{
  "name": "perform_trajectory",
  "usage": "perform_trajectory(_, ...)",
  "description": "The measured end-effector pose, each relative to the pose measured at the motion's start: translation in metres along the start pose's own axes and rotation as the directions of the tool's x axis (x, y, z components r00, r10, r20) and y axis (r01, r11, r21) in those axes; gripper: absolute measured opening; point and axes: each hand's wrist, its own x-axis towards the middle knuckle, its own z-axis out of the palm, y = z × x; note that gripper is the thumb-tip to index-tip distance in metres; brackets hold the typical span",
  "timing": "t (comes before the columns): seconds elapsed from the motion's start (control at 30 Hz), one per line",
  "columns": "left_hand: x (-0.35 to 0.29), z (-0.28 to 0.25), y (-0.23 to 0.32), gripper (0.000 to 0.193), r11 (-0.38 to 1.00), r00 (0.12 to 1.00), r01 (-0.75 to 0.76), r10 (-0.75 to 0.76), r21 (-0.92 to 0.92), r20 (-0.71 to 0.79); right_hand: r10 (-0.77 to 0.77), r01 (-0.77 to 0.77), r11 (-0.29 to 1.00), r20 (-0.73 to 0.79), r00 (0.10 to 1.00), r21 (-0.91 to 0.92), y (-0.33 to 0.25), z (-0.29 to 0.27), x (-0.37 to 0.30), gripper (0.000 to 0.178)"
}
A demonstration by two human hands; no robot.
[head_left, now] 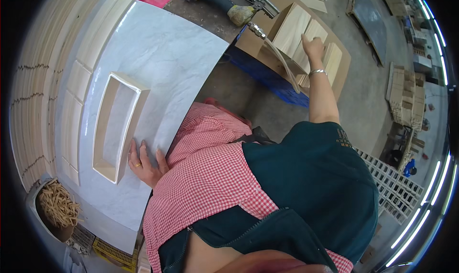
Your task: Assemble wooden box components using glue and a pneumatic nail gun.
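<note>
A shallow rectangular wooden frame (131, 115), open in the middle, stands on the pale marbled tabletop (167, 43) to my left. My left hand (147, 164), with a ring on one finger, lies on that tabletop, fingers spread, the fingertips close against the frame's near side. My right arm stretches out to the far right. There my right hand (313, 46) is over pale wooden boards (292, 32) in a cardboard box, one finger extended and apart from the others. It appears to touch the boards; no item shows in its grasp.
A nail gun (224, 6) with an air hose (282, 58) lies at the far table edge. Stacked wooden strips (36, 91) line the left side. A bin of wood pieces (60, 206) stands at lower left. A blue crate (267, 79) sits beneath the cardboard box (248, 43).
</note>
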Motion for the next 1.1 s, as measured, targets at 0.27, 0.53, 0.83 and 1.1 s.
perform_trajectory(0.27, -0.002, 0.004, 0.001, 0.042, 1.000, 1.000, -0.003, 0.003, -0.001, -0.004, 0.058, -0.041, 0.994, 0.176, 0.983, -0.099, -0.044, 0.025, 0.004, 0.085)
perform_trajectory(0.53, -0.003, -0.002, 0.005, 0.043, 0.999, 0.999, 0.051, -0.051, -0.001, -0.005, 0.203, -0.180, 0.958, 0.088, 0.975, -0.222, -0.065, 0.040, -0.004, 0.088)
perform_trajectory(0.83, -0.001, -0.001, 0.005, 0.045, 0.999, 0.999, 0.026, -0.027, -0.038, -0.027, -0.027, 0.028, 1.000, 0.316, 0.948, 0.000, -0.039, 0.016, 0.029, 0.048)
perform_trajectory(1.1, 0.000, 0.000, -0.001, 0.044, 0.998, 0.996, -0.012, 0.007, -0.062, -0.087, -0.063, 0.065, 0.997, -0.040, 0.997, 0.041, -0.016, -0.079, -0.002, 0.038)
